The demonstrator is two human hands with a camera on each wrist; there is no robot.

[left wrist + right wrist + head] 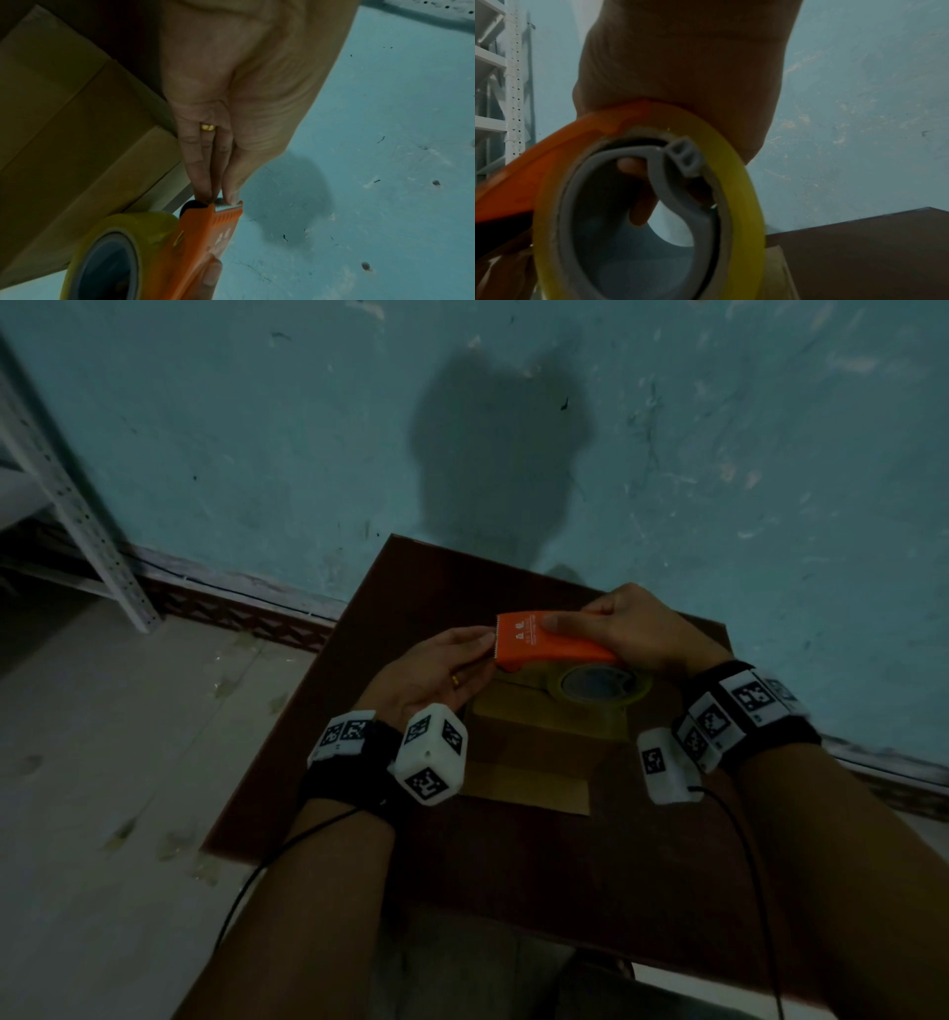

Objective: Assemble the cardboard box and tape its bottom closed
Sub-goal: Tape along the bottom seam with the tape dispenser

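- The right hand (637, 629) grips an orange tape dispenser (544, 642) and holds it above the cardboard box (539, 742). The thumb lies along the dispenser's top face; in the right wrist view one fingertip curls through the grey hub (654, 182) of the roll.
- The roll of clear yellowish tape (598, 685) sits in the dispenser, under the orange cover. In the head view it hangs just over the far part of the box top.
- The dispenser's serrated cutting edge (497, 636) points toward the left hand (436, 675).
- The left hand's fingers (200, 174) are held straight and close together, with the thumb against them. The tips pinch at the serrated edge. Whether a tape end lies between them cannot be told.
- A gold ring (207, 127) is on one finger of the left hand.
- The cardboard box stands on a dark brown table (513, 865), between the two forearms. A seam between two flaps (77, 105) runs across its upper face. Whether tape already covers this seam cannot be told.
- Both wrists carry black straps with white marker blocks (434, 755); a black cable (760, 891) runs along the right forearm.
- A teal painted wall (719, 454) stands behind the table. A white perforated metal shelf frame (67, 495) stands at the left, on a pale tiled floor (102, 762).
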